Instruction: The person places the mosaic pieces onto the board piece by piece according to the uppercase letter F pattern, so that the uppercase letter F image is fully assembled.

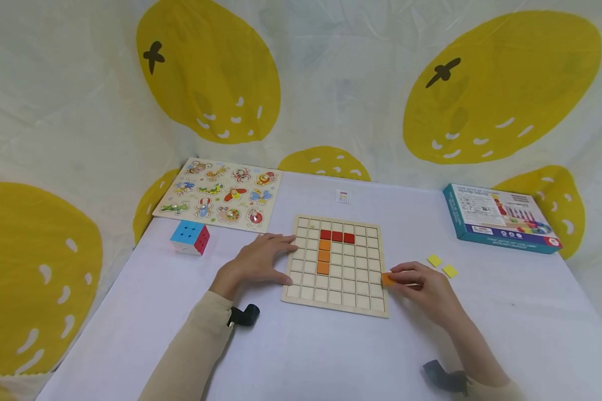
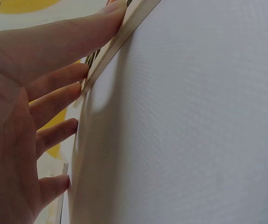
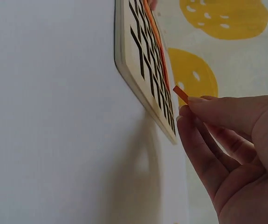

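Before a backdrop (image 1: pixel 341 83) of yellow fruit, a person's right hand (image 1: pixel 426 289) pinches an orange tile (image 1: pixel 387 279) near the right edge of a gridded board (image 1: pixel 348 274), while the outspread left hand (image 1: pixel 261 258) touches its left edge. Red tiles (image 1: pixel 337 236) sit inside; yellow tiles (image 1: pixel 434 260) lie outside.
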A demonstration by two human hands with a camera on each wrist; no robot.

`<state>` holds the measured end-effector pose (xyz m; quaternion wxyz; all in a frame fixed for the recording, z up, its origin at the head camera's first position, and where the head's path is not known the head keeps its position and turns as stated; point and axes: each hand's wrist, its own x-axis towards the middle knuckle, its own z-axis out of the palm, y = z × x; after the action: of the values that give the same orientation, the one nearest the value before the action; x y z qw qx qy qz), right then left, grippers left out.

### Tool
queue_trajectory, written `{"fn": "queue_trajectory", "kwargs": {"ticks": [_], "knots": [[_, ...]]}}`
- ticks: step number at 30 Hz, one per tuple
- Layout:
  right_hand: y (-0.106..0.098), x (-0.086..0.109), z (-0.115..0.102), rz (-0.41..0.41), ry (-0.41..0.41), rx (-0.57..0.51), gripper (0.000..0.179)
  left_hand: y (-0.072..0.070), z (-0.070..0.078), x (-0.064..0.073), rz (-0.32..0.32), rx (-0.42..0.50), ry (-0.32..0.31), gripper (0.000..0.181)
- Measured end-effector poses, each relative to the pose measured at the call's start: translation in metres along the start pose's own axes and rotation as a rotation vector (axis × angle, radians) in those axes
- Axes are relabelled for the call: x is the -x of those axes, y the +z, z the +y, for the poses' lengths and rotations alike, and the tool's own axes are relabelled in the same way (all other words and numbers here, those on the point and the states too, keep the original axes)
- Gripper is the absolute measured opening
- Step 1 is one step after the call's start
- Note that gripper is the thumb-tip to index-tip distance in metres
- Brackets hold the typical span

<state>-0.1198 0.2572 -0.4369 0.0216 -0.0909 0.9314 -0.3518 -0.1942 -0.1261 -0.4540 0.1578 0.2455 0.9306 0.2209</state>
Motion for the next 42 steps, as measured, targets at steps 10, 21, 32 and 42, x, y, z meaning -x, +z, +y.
{"fn": "queue_trajectory", "kwargs": {"ticks": [10,21,32,42], "knots": [[0.032,-0.013,-0.024,-0.104,-0.022,-0.058,0.023,-0.001,0.002,0.0,0.0,-0.002,-0.009,0.079],[0.069,-0.029,-0.055,-0.105,-0.048,-0.117,0.018,0.0,0.001,0.0,-0.005,-0.001,-0.013,0.079],[0.088,-0.032,-0.067,-0.057,-0.03,-0.108,0.021,0.001,0.0,-0.001,-0.001,-0.013,-0.012,0.078],[0.092,-0.032,-0.072,-0.052,-0.031,-0.078,0.017,0.001,0.0,-0.001,-0.004,-0.01,-0.014,0.078]]}}
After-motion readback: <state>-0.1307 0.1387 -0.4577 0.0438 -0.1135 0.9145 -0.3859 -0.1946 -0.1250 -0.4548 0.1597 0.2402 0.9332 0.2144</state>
